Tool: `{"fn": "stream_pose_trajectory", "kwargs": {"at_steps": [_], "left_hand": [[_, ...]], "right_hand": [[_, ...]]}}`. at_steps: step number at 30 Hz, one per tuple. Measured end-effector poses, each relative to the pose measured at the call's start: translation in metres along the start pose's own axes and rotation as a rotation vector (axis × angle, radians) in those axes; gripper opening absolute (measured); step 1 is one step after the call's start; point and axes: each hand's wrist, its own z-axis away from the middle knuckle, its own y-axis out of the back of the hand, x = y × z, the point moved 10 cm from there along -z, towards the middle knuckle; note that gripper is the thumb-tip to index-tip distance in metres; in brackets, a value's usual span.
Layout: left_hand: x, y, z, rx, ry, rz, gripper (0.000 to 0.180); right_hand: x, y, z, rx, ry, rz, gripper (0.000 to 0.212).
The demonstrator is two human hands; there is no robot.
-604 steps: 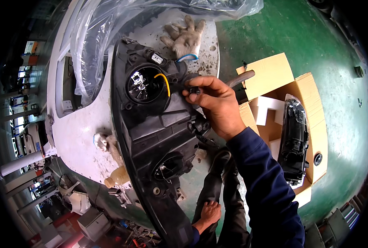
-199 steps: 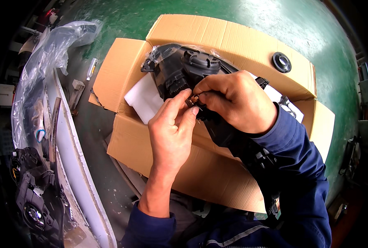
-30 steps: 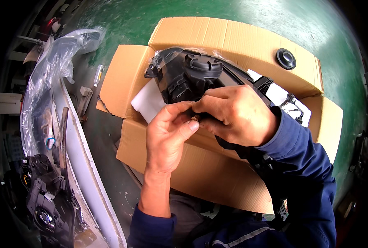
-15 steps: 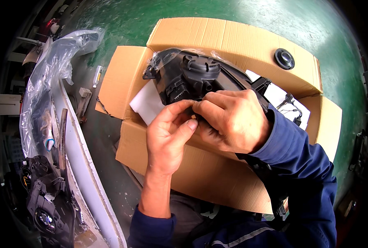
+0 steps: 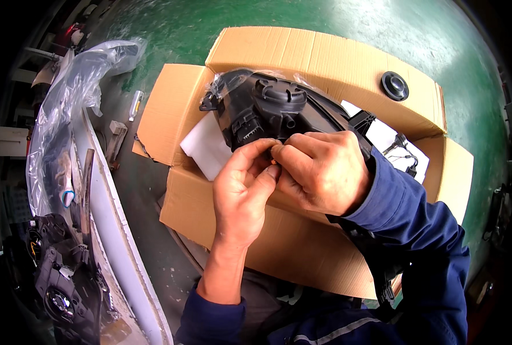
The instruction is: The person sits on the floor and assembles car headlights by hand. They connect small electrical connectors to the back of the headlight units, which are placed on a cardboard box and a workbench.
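Note:
A black headlight housing (image 5: 319, 112) lies in an open cardboard box (image 5: 302, 236), its back side with a round cap (image 5: 280, 95) facing up. Over the housing's near edge, my left hand (image 5: 241, 198) and my right hand (image 5: 328, 169) meet at the fingertips. Both are closed in a pinch around something small. A speck of orange shows between the fingers, but the rest of it is covered, so its kind cannot be made out. Clear plastic film (image 5: 233, 83) clings to the far left corner of the housing.
A round black cap (image 5: 394, 85) rests on the box's far flap. White foam (image 5: 201, 146) and a cable with a connector (image 5: 402, 149) are inside the box. To the left stands a bench (image 5: 124, 230) bearing clear plastic wrap (image 5: 55, 132) and another headlight unit (image 5: 66, 287). A small tube (image 5: 135, 106) lies on the floor.
My left hand has shifted slightly to the right and turned a little. The orange speck shows more clearly between the fingertips. The housing and box have barely moved.

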Motion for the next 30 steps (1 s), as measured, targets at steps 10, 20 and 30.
{"fn": "stream_pose_trajectory", "kwargs": {"at_steps": [10, 20, 30], "left_hand": [[0.005, -0.001, 0.000, 0.041, -0.099, -0.006, 0.039], [-0.005, 0.015, -0.006, -0.012, -0.003, 0.262, 0.034], [-0.008, 0.023, -0.007, 0.029, 0.041, 0.252, 0.029]], "right_hand": [[0.009, 0.006, -0.005, -0.010, -0.139, -0.087, 0.019], [0.014, 0.002, -0.005, -0.032, -0.161, -0.197, 0.019], [0.016, 0.001, -0.005, -0.049, -0.136, -0.254, 0.022]]}}
